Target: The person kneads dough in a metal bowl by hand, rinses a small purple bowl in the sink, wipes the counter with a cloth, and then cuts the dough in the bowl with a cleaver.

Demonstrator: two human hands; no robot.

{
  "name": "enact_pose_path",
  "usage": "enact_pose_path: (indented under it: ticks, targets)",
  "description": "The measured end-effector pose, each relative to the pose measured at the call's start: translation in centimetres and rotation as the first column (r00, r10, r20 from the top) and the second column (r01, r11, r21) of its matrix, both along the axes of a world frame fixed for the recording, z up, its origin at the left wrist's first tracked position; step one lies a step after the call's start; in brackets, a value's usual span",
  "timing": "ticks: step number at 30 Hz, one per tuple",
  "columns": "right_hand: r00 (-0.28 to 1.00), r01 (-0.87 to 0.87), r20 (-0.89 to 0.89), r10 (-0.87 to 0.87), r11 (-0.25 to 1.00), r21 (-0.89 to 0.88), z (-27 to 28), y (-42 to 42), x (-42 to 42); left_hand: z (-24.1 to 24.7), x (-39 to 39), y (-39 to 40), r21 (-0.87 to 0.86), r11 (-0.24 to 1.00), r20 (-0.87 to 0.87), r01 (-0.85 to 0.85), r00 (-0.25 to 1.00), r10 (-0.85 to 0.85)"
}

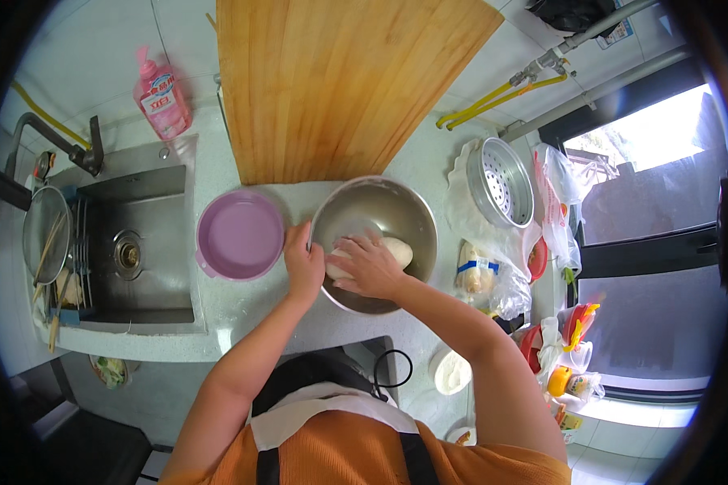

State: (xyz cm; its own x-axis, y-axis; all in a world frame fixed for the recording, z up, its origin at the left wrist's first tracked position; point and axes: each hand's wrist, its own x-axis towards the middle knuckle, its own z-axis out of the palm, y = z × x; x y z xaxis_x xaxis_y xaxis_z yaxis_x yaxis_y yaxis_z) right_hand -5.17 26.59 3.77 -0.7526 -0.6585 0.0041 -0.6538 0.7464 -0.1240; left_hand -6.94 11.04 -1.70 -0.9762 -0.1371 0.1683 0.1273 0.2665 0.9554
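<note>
A stainless steel mixing bowl (407, 209) stands on the counter straight in front of me. Inside it lies a pale, smooth lump of dough (398, 251), partly covered by my right hand (367, 264). That hand rests on top of the dough, its fingers stretched out and slightly spread. My left hand (304, 264) grips the bowl's left rim, thumb towards the inside. Just left of that hand sits a round lilac basin (239, 233) with nothing in it.
A large wooden board (340, 91) leans against the wall behind the bowl. At left is a steel sink (139, 291) with a pink pump bottle (162, 103) behind it. A perforated steamer (500, 182), bagged food (477, 270) and a white-powder container (452, 371) line the right.
</note>
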Motion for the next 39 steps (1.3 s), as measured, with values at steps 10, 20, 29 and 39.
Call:
enact_pose_path:
  ticks: [10,20,29,39]
  targets:
    - [0.995,0.02,0.097,-0.007,0.991,-0.135,-5.8,0.1,-5.9,0.4,-0.2,-0.4,0.051,0.998,0.04,-0.028,0.999,0.026]
    - [0.917,-0.291,0.359,0.177,0.909,0.297,-0.3,-1.8,-1.9,-0.3,8.1,-1.0,0.328,0.944,0.451,0.028,0.874,-0.183]
    - [0.515,0.845,0.449,-0.73,0.519,-0.125,-1.0,5.5,2.8,0.6,1.9,0.0,0.005,0.998,0.119,0.058,0.991,-0.058]
    - [0.455,0.879,0.553,-0.698,0.251,-0.406,-2.0,-0.4,1.7,-2.4,4.0,1.1,0.064,0.981,0.119,-0.184,0.977,0.175]
